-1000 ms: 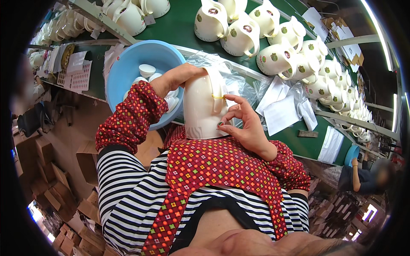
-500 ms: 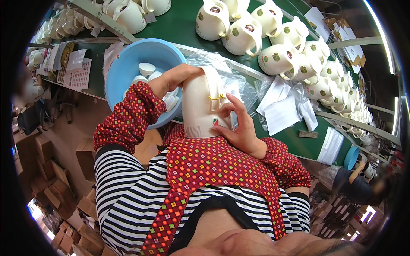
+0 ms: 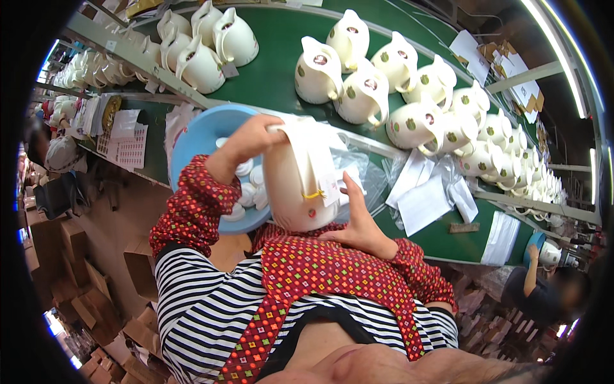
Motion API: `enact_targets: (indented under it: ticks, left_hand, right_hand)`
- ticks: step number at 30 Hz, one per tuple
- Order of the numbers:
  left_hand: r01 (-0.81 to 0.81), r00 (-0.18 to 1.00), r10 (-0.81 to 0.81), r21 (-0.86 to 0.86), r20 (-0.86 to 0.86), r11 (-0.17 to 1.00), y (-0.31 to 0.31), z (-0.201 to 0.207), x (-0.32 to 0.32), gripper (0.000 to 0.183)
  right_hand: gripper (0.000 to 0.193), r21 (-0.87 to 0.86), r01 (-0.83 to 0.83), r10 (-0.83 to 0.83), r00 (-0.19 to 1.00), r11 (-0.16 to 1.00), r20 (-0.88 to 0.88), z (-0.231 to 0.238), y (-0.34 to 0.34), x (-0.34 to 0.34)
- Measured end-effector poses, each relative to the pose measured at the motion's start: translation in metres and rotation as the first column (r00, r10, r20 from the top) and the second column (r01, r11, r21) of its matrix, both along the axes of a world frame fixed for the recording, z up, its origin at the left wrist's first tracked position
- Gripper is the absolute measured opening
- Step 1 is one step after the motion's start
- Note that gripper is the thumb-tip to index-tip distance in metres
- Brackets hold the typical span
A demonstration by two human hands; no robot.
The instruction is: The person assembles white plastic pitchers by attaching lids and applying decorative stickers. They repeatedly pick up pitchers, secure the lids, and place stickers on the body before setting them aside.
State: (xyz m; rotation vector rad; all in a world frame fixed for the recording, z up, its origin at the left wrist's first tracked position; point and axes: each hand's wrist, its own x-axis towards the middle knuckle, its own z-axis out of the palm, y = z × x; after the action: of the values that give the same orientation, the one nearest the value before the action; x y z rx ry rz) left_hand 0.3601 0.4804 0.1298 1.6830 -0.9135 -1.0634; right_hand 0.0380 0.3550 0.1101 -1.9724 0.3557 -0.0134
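Note:
A cream-white jug (image 3: 284,185) stands over my apron, handle toward me. My left hand (image 3: 249,144) grips it at the top; some of those fingers are hidden behind it. A yellow tie (image 3: 313,195) goes round the handle (image 3: 306,160), and a white tag (image 3: 328,184) hangs beside it. Low on the jug sits a small round red-and-green sticker (image 3: 311,213). To the right of the jug is my right hand (image 3: 364,224), open, thumb and fingers spread apart, close to the tag and the jug's lower side.
Left of the jug, a blue basin (image 3: 185,137) holds several small white cup-shaped pieces (image 3: 245,168). Many similar jugs (image 3: 368,96) fill the green table (image 3: 272,70) beyond a metal rail. Plastic bags and white papers (image 3: 422,205) lie at right. A co-worker (image 3: 537,288) is at far right.
The jug has tilted and turned slightly in my left hand, and its white tag now shows. My right hand has come away from the handle and sticker, its fingers spreading. The view has shifted.

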Motion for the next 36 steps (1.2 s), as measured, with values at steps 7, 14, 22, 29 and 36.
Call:
enact_targets:
  ticks: [7, 14, 22, 29, 36]
  left_hand:
    - [-0.233, 0.671, 0.234, -0.099, 0.703, 0.967, -0.058, 0.056, 0.149, 0.040]
    - [0.015, 0.281, 0.181, -0.193, 0.943, 0.981, -0.172, -0.050, 0.269, 0.037]
    - [-0.040, 0.428, 0.282, -0.294, 0.859, 0.955, -0.231, -0.184, 0.296, 0.044]
    - [-0.031, 0.394, 0.183, -0.186, 0.901, 0.982, -0.200, -0.174, 0.309, 0.083]
    - [0.018, 0.486, 0.319, -0.374, 0.814, 0.927, -0.121, -0.077, 0.052, 0.047]
  right_hand:
    - [0.108, 0.324, 0.346, -0.319, 0.938, 0.881, -0.136, -0.027, -0.026, -0.025]
    - [0.083, 0.462, 0.578, -0.516, 0.814, 0.673, -0.266, -0.050, -0.036, -0.037]
    - [0.065, -0.364, 0.695, -0.785, 0.541, 0.619, -0.303, -0.117, -0.110, -0.137]
    - [0.051, -0.597, 0.365, -0.631, 0.704, 0.715, -0.325, -0.143, -0.174, -0.133]
    - [0.092, -0.486, 0.076, -0.216, 0.947, 0.871, -0.239, -0.139, -0.104, -0.011]
